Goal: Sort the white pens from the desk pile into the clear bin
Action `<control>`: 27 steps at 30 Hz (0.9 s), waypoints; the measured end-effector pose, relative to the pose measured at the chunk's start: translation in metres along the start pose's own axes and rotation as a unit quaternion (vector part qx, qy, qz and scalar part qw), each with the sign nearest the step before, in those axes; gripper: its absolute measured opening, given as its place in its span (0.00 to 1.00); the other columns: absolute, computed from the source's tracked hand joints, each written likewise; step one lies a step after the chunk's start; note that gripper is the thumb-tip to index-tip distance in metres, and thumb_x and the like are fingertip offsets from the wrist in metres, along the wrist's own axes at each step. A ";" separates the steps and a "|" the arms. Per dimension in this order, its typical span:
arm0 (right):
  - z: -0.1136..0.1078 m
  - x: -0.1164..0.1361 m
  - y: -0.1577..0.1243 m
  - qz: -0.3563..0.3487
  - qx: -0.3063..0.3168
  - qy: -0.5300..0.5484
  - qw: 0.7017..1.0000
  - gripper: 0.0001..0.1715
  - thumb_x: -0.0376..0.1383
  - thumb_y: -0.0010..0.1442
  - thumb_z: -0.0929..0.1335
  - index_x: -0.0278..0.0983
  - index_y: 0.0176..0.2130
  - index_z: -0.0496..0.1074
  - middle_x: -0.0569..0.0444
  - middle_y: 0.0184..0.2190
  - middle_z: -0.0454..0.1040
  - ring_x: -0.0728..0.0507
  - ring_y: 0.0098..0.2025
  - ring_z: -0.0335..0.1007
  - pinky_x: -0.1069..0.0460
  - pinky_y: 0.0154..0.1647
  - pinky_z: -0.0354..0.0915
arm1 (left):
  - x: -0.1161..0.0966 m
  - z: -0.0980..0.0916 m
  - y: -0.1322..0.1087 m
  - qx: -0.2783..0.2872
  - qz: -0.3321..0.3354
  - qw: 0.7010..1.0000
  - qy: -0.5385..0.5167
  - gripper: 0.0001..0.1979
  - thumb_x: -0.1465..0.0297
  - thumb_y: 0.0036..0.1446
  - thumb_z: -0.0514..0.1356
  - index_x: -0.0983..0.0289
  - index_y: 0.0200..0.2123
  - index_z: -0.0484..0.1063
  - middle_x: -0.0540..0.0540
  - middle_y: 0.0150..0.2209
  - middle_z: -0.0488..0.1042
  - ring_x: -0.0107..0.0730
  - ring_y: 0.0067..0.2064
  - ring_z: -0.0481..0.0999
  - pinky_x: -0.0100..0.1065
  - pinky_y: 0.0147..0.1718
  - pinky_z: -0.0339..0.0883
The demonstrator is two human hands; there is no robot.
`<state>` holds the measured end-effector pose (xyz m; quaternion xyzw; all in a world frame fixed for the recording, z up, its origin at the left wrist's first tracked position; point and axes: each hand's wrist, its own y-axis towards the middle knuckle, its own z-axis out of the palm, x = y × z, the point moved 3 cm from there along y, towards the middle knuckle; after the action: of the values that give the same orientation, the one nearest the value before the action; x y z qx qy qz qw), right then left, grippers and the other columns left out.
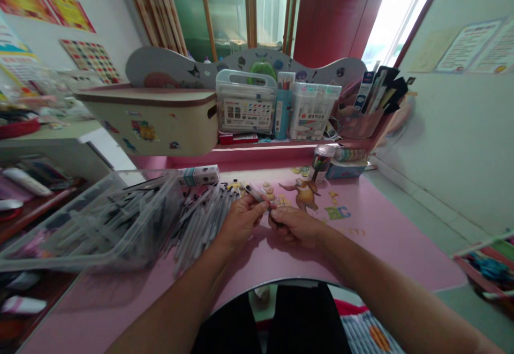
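My left hand [247, 216] is closed around the barrel of a slim, clear pen [257, 192], whose dark tip points up and away to the left. My right hand [295, 225] meets it from the right, thumb and fingers pinched at the pen's near end; what exactly the fingertips grip there is hidden. Both hands are just above the pink desk [381, 225]. Left of my left hand lies a loose pile of similar clear pens [201, 225], many with dark tips. Beyond that pile stands a clear plastic bin [112, 257] holding many more pens.
A small white box [198, 174] lies behind the pile. Toward the back right stand a clear jar of pens [320, 164] and a blue box [346, 170]. The raised shelf carries a lidded cream bin [160, 123], marker cases [247, 107] and a pink pen holder [359, 121].
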<state>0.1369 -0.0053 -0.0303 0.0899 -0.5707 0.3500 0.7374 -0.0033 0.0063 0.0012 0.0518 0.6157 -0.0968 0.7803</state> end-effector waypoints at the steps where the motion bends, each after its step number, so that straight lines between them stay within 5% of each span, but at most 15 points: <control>1: -0.001 0.000 0.002 -0.021 -0.020 -0.011 1.000 0.22 0.51 0.59 0.67 0.38 0.26 0.62 0.66 0.15 0.53 0.55 0.14 0.38 0.58 0.12 0.37 | -0.001 0.000 0.000 -0.008 0.008 1.000 0.001 0.17 0.61 0.44 0.69 0.66 0.34 0.76 0.50 0.25 0.74 0.19 0.19 0.54 0.26 0.19 0.45; 4: -0.003 -0.001 0.004 -0.071 -0.060 -0.056 0.994 0.24 0.53 0.60 0.66 0.37 0.26 0.65 0.65 0.14 0.54 0.55 0.14 0.41 0.57 0.12 0.38 | -0.003 -0.001 -0.001 -0.032 0.034 0.999 0.018 0.13 0.63 0.46 0.68 0.66 0.33 0.77 0.48 0.21 0.71 0.20 0.20 0.55 0.27 0.19 0.47; 9: -0.002 0.001 0.001 -0.050 -0.028 -0.041 0.997 0.24 0.55 0.59 0.67 0.36 0.36 0.70 0.67 0.13 0.51 0.55 0.14 0.38 0.58 0.12 0.38 | -0.007 -0.005 0.000 -0.048 0.047 0.997 0.025 0.11 0.64 0.48 0.67 0.66 0.30 0.76 0.47 0.20 0.70 0.19 0.19 0.56 0.26 0.19 0.48; 14: -0.012 0.009 0.002 -0.065 -0.070 0.034 0.995 0.17 0.48 0.58 0.68 0.37 0.37 0.69 0.67 0.13 0.56 0.56 0.12 0.38 0.59 0.11 0.38 | -0.004 -0.009 0.002 -0.059 0.036 0.997 -0.033 0.17 0.65 0.50 0.66 0.62 0.43 0.69 0.48 0.24 0.75 0.19 0.19 0.60 0.23 0.19 0.50; 17: -0.021 0.014 0.005 -0.103 -0.113 0.085 0.985 0.12 0.35 0.47 0.70 0.37 0.35 0.69 0.63 0.20 0.67 0.56 0.12 0.46 0.59 0.10 0.44 | 0.000 -0.005 0.000 -0.010 -0.023 0.998 -0.061 0.19 0.64 0.51 0.65 0.60 0.44 0.64 0.45 0.20 0.71 0.21 0.17 0.60 0.22 0.17 0.48; 20: -0.024 0.017 0.006 -0.110 -0.134 0.137 0.975 0.12 0.31 0.39 0.68 0.37 0.30 0.67 0.64 0.19 0.64 0.57 0.13 0.46 0.60 0.12 0.43 | 0.003 0.001 -0.003 0.074 -0.090 0.989 -0.093 0.16 0.64 0.49 0.66 0.60 0.39 0.66 0.43 0.15 0.65 0.19 0.14 0.54 0.22 0.15 0.42; 22: -0.024 0.017 0.005 -0.085 -0.150 0.142 0.975 0.09 0.34 0.43 0.69 0.37 0.27 0.64 0.66 0.16 0.57 0.57 0.13 0.41 0.60 0.12 0.37 | 0.006 0.003 -0.005 0.108 -0.124 0.981 -0.106 0.15 0.65 0.47 0.67 0.62 0.36 0.68 0.43 0.14 0.63 0.18 0.14 0.52 0.22 0.14 0.40; 27: -0.022 0.015 0.004 -0.051 -0.182 0.050 0.981 0.24 0.50 0.53 0.70 0.38 0.21 0.58 0.66 0.12 0.52 0.56 0.12 0.38 0.59 0.11 0.36 | 0.011 0.001 -0.005 0.112 -0.151 0.973 -0.131 0.11 0.67 0.48 0.67 0.63 0.35 0.71 0.45 0.15 0.64 0.17 0.14 0.52 0.21 0.14 0.40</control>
<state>0.1531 0.0158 -0.0248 -0.0349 -0.5818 0.2060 0.7860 -0.0008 -0.0002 -0.0087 0.0320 0.4939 -0.2873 0.8200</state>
